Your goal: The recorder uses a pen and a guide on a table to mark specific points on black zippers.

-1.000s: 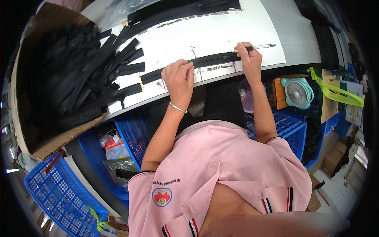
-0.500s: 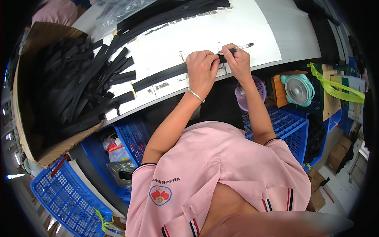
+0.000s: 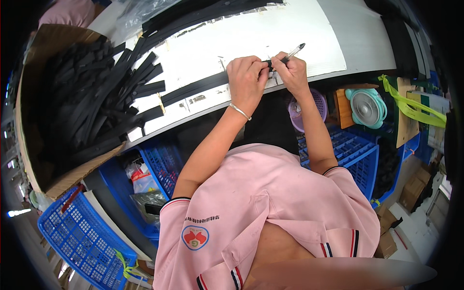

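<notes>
A black fabric strip [image 3: 195, 89] lies along the near edge of the white board [image 3: 203, 53] on the table. My left hand [image 3: 246, 81] pinches its right end, thumb and fingers closed on it. My right hand [image 3: 291, 72] is closed round a pen [image 3: 296, 50] with a clear barrel and dark end, which points up to the right. The pen's other end is hidden by my fingers, beside the strip's end, so contact cannot be made out. Dark marks and bits of tape dot the board.
At the left, a cardboard box [image 3: 30, 111] holds a heap of black strips [image 3: 92, 92]. More strips [image 3: 193, 19] lie along the board's far side. Below the table are blue crates [image 3: 353, 154], a purple basket [image 3: 316, 113] and a turquoise fan [image 3: 366, 107]. Another person's pink sleeve [image 3: 67, 12] shows far left.
The pen has tipped more upright in my right hand, its dark end moving up and slightly left. My left hand stays on the strip's end.
</notes>
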{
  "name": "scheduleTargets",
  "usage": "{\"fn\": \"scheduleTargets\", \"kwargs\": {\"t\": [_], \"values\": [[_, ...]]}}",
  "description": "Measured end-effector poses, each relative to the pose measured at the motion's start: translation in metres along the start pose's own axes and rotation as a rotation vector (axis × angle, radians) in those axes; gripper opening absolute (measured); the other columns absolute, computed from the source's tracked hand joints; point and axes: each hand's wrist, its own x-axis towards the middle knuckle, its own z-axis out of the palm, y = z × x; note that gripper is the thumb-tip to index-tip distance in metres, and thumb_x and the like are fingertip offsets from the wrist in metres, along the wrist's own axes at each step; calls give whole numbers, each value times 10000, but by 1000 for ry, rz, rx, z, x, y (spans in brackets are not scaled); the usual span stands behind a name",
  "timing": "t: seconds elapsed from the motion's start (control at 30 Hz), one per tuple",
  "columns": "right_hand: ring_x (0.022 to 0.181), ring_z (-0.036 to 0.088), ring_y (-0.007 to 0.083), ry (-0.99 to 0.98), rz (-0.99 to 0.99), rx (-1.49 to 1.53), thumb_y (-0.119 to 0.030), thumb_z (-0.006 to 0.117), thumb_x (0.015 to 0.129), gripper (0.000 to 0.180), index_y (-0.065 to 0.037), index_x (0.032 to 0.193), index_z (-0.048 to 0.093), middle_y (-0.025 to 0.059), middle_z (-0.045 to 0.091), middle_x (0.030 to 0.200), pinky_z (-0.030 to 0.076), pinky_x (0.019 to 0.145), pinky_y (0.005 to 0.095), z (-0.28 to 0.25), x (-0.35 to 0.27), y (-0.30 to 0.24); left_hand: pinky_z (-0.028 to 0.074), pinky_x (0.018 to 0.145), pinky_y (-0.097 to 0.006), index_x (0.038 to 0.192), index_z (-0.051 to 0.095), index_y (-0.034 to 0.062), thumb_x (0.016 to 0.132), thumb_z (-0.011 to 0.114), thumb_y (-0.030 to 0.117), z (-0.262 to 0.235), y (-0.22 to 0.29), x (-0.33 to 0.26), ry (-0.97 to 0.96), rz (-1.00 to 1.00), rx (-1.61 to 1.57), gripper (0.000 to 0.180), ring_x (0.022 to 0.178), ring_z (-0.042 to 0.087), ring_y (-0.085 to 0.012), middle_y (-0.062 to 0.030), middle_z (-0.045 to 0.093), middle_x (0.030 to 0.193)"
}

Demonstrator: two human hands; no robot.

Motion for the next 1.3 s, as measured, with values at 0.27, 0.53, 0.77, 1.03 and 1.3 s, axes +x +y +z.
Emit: {"fn": "scheduleTargets", "kwargs": {"t": [0.27, 0.53, 0.77, 1.03, 1.3], "values": [[640, 586, 87, 13, 97, 147, -71, 637, 966, 208, 36, 789, 662, 43, 653, 692, 473, 602, 260, -5, -3, -4, 323, 1081, -495, 1133, 732, 109, 857, 748, 120, -19, 10, -13, -40, -15, 119, 277, 1172, 571, -270, -55, 658, 1241], [608, 526, 71, 234, 62, 148, -99, 604, 1018, 222, 40, 869, 692, 46, 671, 795, 431, 577, 224, 1, -12, 2, 147, 1158, -719, 1297, 668, 102, 989, 632, 215, -17, -23, 6, -203, -67, 168, 330, 1419, 414, -311, -125, 529, 1461], [594, 523, 59, 299, 81, 135, -168, 610, 1048, 229, 29, 997, 716, 60, 687, 815, 408, 545, 211, 12, -7, 0, 186, 1233, -564, 1339, 649, 90, 991, 626, 197, -33, -46, 31, -136, -102, -3, 365, 1442, 425, -354, -157, 530, 1492], [622, 500, 46, 240, 66, 86, -151, 601, 1058, 218, 32, 1083, 719, 39, 666, 803, 425, 589, 216, 8, -5, -1, 99, 1209, -689, 1282, 639, 54, 767, 560, -97, -195, -76, -58, -189, -243, 583, 542, 1520, 283, -402, -175, 461, 1527], [583, 500, 33, 247, 77, 111, -149, 650, 1030, 181, 5, 1065, 739, 28, 677, 790, 391, 520, 199, 9, -4, -4, 90, 1220, -652, 855, 667, 146, 761, 792, 26, -249, -107, -53, -48, -243, 692, 197, 1473, 400, -331, -46, 635, 1370]]}}
